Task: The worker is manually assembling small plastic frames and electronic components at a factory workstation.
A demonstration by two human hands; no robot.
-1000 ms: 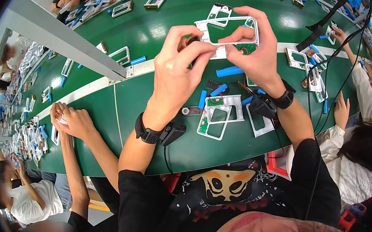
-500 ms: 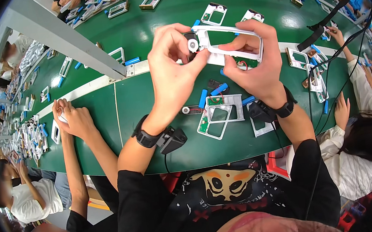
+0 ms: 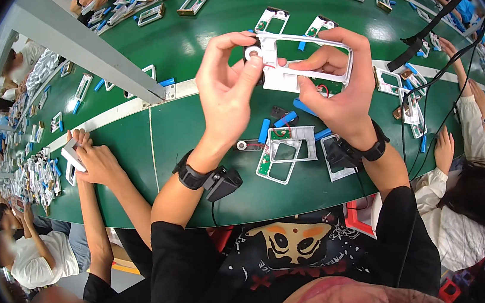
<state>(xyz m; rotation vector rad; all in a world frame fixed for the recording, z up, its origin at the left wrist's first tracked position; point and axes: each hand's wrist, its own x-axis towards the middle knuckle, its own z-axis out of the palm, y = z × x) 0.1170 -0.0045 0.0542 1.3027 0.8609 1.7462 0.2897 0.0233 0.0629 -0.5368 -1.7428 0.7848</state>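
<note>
The left hand (image 3: pixel 224 96) pinches a dark part (image 3: pixel 252 53) at one end of a white frame (image 3: pixel 268 50). The right hand (image 3: pixel 349 100) grips the other end. The frame is up above the green worktop (image 3: pixel 176 123), between both hands.

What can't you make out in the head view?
Dark part with white disc, head view: partly hidden by the left hand.
Green board, head view: partly covered by the right hand.
Far-left heap, head view: pieces too small to count.

Red, white lettering (image 3: pixel 278 277) on black shirt (image 3: pixel 292 244)
</note>
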